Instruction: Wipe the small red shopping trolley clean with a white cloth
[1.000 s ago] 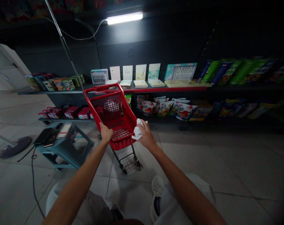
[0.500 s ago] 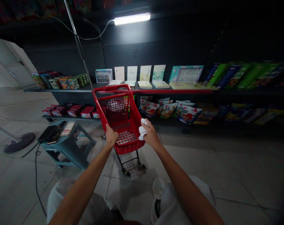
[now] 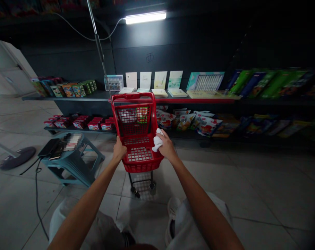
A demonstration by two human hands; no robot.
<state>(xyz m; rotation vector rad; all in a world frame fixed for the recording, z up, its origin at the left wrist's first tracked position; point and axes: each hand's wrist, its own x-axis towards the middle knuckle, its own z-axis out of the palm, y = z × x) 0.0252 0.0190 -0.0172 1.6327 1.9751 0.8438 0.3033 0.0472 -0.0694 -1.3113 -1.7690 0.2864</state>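
A small red shopping cart [image 3: 140, 166] stands on the tiled floor in front of me, with dark legs and casters below its basket. My left hand [image 3: 119, 150] is closed on the left side rim of the basket. In my right hand [image 3: 168, 146] is a crumpled white cloth [image 3: 158, 141], gripped at the cart's right side. The cloth lies against or very close to the rim; I cannot tell whether the fingers also grip the rim. No goods show in the lower basket, whose grid floor is visible.
Behind the cart runs a dark shelf with upright books [image 3: 160, 80] and boxes; snack bags [image 3: 185, 121] lie on the lower level. A blue-grey stool [image 3: 76, 168] with devices and a cable stands left. A metal pole [image 3: 97, 43] rises behind the cart; a round stand base [image 3: 17, 158] is far left.
The cart has turned so that its back and handle swing to the right, and it now faces me more squarely. Both hands stay at its sides, the left slightly further left and up.
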